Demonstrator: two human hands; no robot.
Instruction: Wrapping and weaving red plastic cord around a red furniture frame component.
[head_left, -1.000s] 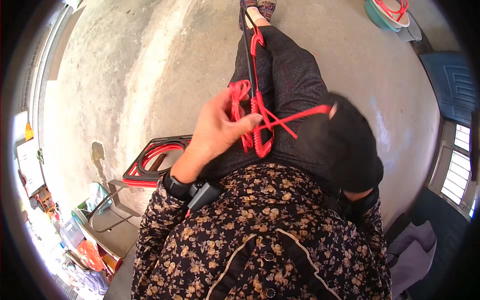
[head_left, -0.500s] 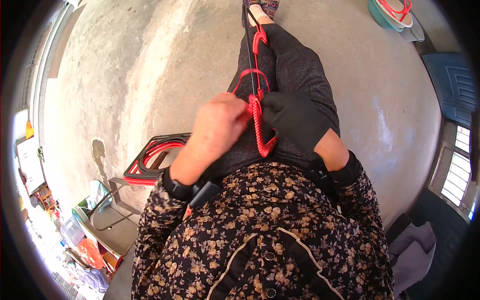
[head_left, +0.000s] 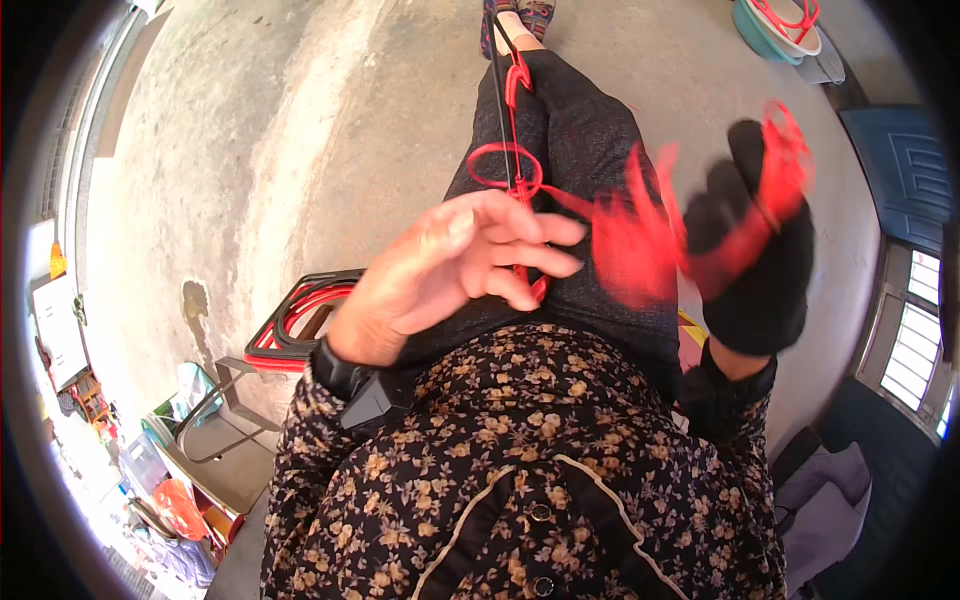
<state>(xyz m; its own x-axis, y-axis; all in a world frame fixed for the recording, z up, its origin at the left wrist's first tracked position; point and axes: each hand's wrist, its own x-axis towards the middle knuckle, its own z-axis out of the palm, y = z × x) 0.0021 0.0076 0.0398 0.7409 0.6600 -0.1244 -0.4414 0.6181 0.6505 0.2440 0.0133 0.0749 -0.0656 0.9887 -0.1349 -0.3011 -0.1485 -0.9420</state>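
Note:
A thin black strip (head_left: 499,105) with red cord wound on it runs from between my feet up toward my lap. A loop of red cord (head_left: 478,168) stands out around the strip above my thighs. My bare left hand (head_left: 450,260) is open beside it, fingers spread, and hides part of the braided red piece. Off to the right, my black-gloved right hand (head_left: 755,250) is raised with red cord across its fingers, smeared by motion. A blurred bunch of red cord strands (head_left: 635,240) hangs between that hand and the strip.
Black rectangular frames with red edging (head_left: 300,320) lie on a metal stool (head_left: 235,385) at my left. A green and white basin (head_left: 775,35) holds red pieces at the far right. Grey cloth (head_left: 825,500) lies near right; a blue door (head_left: 895,170) is beyond.
My right hand has swung from the strip out to the right, drawing red cord along. My left hand has let go, opened its fingers and shifted slightly right.

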